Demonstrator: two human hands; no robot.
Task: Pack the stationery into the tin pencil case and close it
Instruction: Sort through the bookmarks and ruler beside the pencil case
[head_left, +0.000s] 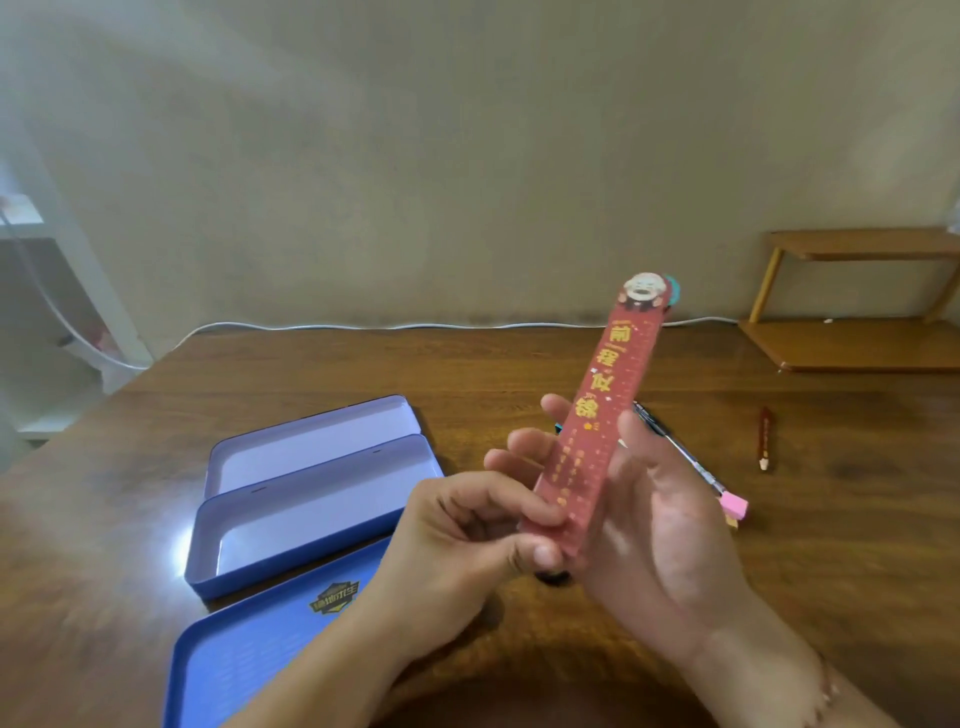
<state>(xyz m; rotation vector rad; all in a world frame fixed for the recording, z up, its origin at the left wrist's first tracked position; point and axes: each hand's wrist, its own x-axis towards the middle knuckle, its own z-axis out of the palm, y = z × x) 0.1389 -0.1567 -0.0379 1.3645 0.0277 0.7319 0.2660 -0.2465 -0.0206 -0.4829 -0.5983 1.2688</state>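
Both hands hold a red ruler (602, 410) with yellow characters and a cartoon head at its far end, raised above the table and pointing away from me. My left hand (467, 535) pinches its near end between thumb and fingers. My right hand (644, 493) cups it from behind and from the right. The blue tin pencil case lies open at the left: two empty trays (311, 499) side by side, and a lid (249, 654) with a badge nearer me. To the right lie a pen (680, 447), a pink eraser (733, 505) and a short red pencil (763, 439).
The wooden table (519, 374) runs to a beige wall, with a white cable (363, 326) along its back edge. A small wooden shelf (857, 296) stands at the back right. A teal object shows partly behind the ruler and my fingers.
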